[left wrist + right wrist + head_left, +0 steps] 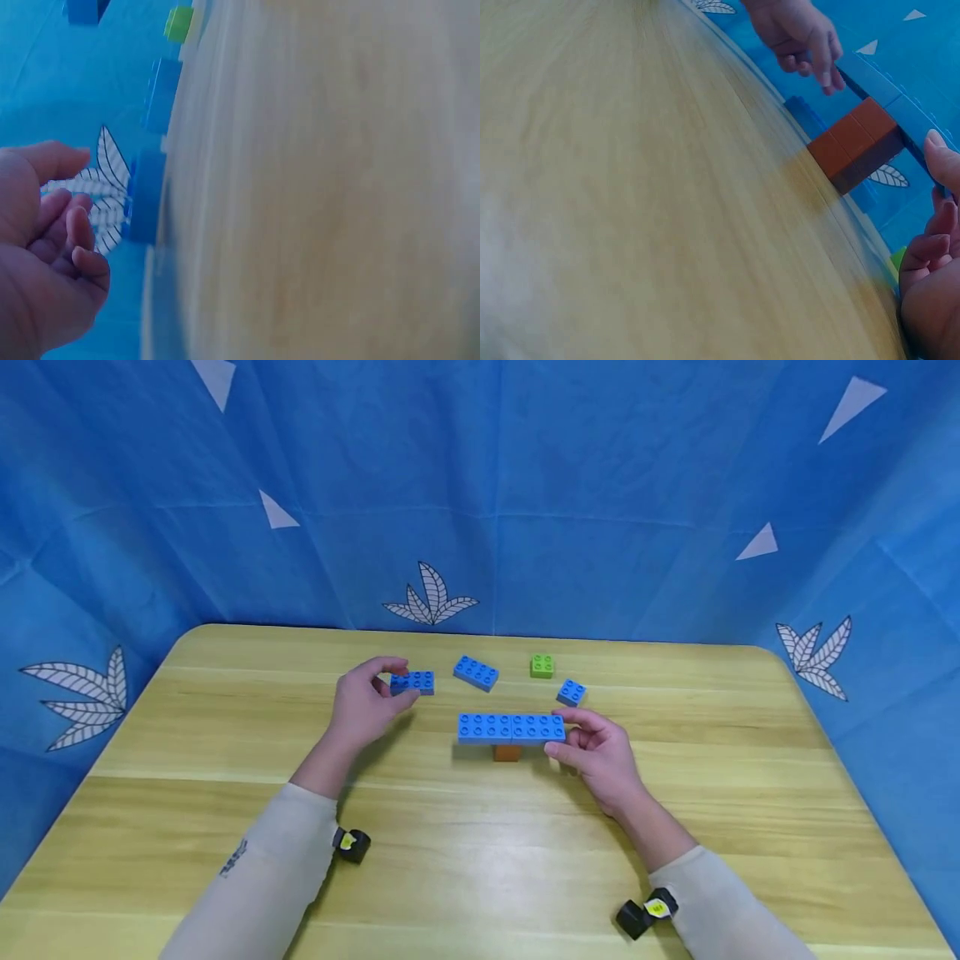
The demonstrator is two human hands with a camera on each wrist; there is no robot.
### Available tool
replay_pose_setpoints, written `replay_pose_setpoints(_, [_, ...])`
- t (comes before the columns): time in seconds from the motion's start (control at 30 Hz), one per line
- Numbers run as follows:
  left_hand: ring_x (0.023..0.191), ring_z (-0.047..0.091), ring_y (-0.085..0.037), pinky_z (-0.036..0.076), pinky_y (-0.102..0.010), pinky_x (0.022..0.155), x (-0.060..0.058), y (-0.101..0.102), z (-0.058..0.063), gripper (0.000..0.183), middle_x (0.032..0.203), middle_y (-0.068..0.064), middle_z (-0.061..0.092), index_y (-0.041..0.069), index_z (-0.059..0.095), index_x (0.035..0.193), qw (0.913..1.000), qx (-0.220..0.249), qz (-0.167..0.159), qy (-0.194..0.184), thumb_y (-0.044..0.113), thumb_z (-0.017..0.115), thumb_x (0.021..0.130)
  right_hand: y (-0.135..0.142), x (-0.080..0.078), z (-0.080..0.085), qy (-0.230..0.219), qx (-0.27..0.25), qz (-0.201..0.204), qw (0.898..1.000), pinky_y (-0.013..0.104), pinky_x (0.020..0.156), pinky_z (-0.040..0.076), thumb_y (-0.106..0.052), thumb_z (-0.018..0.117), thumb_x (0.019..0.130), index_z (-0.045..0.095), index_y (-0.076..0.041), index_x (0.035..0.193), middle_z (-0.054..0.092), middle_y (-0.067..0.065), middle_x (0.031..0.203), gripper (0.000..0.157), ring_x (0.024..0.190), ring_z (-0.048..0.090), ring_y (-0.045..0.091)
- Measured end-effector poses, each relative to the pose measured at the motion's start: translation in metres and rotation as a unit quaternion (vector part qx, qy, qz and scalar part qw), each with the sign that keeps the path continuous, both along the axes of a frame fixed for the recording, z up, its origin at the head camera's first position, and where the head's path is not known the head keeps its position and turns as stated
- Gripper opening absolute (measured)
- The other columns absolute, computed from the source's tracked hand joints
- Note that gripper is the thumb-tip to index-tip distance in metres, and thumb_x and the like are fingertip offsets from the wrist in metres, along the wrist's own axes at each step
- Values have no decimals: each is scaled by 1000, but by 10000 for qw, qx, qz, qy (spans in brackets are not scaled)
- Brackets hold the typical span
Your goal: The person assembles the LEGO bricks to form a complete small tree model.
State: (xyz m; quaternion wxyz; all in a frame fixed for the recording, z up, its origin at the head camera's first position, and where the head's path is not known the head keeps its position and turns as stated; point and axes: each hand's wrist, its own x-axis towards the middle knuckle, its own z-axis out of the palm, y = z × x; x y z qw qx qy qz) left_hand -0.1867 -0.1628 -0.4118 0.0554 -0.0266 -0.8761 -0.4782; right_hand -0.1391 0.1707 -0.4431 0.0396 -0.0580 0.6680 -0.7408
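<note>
Two blue building bricks [484, 729] lie end to end on top of a small orange-brown brick stack [853, 142], which stands on the table. My right hand [603, 762] pinches the right end of this blue row, thumb on the near side and index finger on the far side. At the left, my left hand [366, 703] hovers around a loose blue brick [414, 683], its thumb and index finger spread. In the left wrist view the fingertips are apart from that brick, the other fingers loosely bent.
Behind the row, a blue eight-stud brick [476, 673], a green four-stud brick [542, 666] and a blue four-stud brick [572, 692] lie on the wooden table [480, 877]. A blue patterned cloth [570, 527] hangs along the table's back and sides.
</note>
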Motion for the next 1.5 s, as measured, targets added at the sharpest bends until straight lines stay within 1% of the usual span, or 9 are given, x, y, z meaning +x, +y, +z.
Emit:
replay_pose_setpoints(0.2, [61,47,-20,42,-32,56,-9,-13,-7,54,123,-6,60,7,58,136,9976,27,374,-586,13,79,86,0,0,-1,37,-18,36,10000,20,55,40,10,76,83,61,8,126,58,10,86,45,68,48,16])
replay_pose_setpoints(0.3, [57,45,-21,40,-31,53,-12,-14,-10,57,127,-6,59,7,56,138,9967,-37,372,-719,13,80,86,-1,0,-1,54,-78,68,9999,20,55,40,10,76,83,61,9,126,58,11,86,45,68,48,16])
replay_pose_setpoints(0.37, [59,47,-25,42,-34,55,-14,-15,-11,59,131,-7,57,7,55,139,9965,-95,328,-763,13,80,86,-1,0,-2,64,-95,84,9999,20,55,40,9,76,83,61,9,126,58,11,85,45,67,48,16])
replay_pose_setpoints(0.47, [89,58,-32,50,-42,78,-17,-15,-12,61,137,-10,55,6,53,141,9963,-249,239,-782,13,79,86,-1,0,-2,53,-111,106,9999,20,54,39,9,76,83,61,9,126,59,10,84,45,67,48,16])
replay_pose_setpoints(0.53, [113,54,-35,45,-47,95,-18,-16,-13,61,140,-11,53,5,52,142,9960,-320,174,-816,13,78,87,-2,0,-2,43,-110,109,9999,20,54,39,9,76,83,61,9,125,59,10,84,44,67,48,16])
replay_pose_setpoints(0.6, [128,45,-34,37,-49,105,-20,-16,-14,60,142,-12,52,5,52,142,9956,-398,131,-843,12,77,88,-2,0,-1,39,-113,107,9999,20,54,40,10,76,83,61,9,125,59,10,84,45,66,48,16])
replay_pose_setpoints(1.03, [123,48,-33,38,-49,106,-24,-15,-17,47,140,-15,52,6,61,133,9929,-669,189,-967,11,76,90,-1,-1,2,169,-86,55,9998,20,54,39,10,77,82,62,9,123,51,8,77,44,67,46,16])
replay_pose_setpoints(1.3, [115,52,-32,41,-47,101,-24,-17,-17,42,130,-16,58,5,63,129,9920,-532,242,-1123,11,76,89,1,-1,1,112,-98,58,9999,20,54,38,9,77,82,62,9,124,52,8,78,44,68,45,16])
replay_pose_setpoints(1.5, [114,51,-32,42,-47,99,-18,-18,-16,42,131,-15,58,7,64,128,9914,-241,338,-1244,15,78,89,2,-1,-1,100,-108,49,9999,20,53,38,10,77,82,62,9,124,51,7,77,45,67,45,17])
